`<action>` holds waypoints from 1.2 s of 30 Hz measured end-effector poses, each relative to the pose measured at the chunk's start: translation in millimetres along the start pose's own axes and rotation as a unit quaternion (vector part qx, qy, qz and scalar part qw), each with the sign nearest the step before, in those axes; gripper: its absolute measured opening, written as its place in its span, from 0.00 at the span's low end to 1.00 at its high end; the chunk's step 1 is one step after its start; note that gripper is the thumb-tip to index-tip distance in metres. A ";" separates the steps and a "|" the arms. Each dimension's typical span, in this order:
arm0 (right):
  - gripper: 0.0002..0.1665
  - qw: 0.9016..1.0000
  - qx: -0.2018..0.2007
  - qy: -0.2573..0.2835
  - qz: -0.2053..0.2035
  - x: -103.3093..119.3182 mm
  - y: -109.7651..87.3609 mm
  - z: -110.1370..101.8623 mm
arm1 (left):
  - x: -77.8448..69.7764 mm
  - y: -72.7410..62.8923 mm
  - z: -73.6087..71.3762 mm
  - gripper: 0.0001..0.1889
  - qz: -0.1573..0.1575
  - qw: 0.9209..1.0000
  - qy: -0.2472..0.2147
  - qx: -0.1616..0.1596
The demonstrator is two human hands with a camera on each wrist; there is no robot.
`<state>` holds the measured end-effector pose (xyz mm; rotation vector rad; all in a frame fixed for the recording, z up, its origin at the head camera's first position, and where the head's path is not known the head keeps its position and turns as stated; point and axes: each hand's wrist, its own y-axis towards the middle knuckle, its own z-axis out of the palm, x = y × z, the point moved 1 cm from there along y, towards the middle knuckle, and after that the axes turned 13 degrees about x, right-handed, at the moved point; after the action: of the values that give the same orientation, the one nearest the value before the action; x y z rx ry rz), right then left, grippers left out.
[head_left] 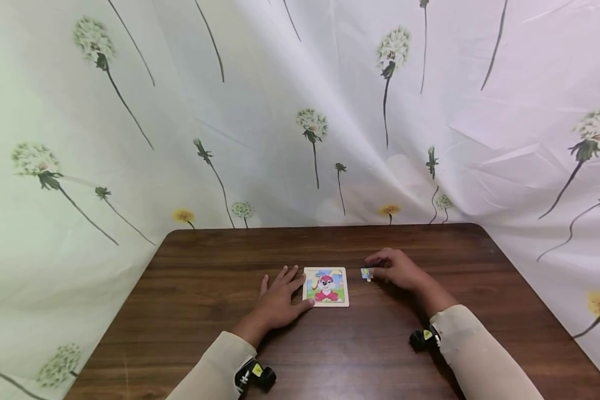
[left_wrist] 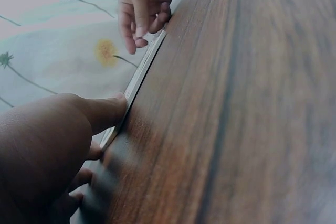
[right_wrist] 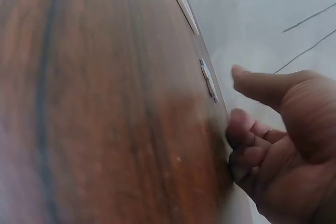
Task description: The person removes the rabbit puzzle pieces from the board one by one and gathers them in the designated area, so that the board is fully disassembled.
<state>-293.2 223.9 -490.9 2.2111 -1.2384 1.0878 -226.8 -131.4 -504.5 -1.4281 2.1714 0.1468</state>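
Observation:
A small square jigsaw puzzle (head_left: pixel 325 287) with a pale frame and a red-and-white cartoon animal lies flat on the table. My left hand (head_left: pixel 278 301) rests on its left side, fingers spread, the thumb (left_wrist: pixel 111 109) touching the frame's edge. To the right of the puzzle lies a loose blue puzzle piece (head_left: pixel 365 274) with a yellow-green patch. My right hand (head_left: pixel 396 270) is right beside that piece. In the right wrist view the piece (right_wrist: pixel 208 80) lies on the tabletop, apart from the raised thumb (right_wrist: pixel 262 86), while the other fingers are loosely bent.
The dark brown wooden table (head_left: pixel 220 250) has rounded far corners. Behind it and along its sides hangs a white cloth (head_left: pixel 260 150) printed with dandelions. A small black camera (head_left: pixel 265 378) is strapped to the left wrist, another camera (head_left: pixel 421 340) to the right.

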 end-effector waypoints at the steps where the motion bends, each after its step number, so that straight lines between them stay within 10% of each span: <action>1: 0.16 1.000 -0.003 0.005 -0.001 1.9 0.1 -0.9 | -0.1 0.2 0.2 0.41 0.000 1.000 0.000 -0.003; 36: 0.15 0.985 0.160 -0.054 -0.023 58.7 71.1 20.5 | -1.1 1.4 -2.1 0.40 -0.011 1.000 0.003 0.011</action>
<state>-325.7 140.4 -461.1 2.5526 -1.1140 1.2357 -228.5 -130.7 -502.4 -1.4404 2.1543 0.1110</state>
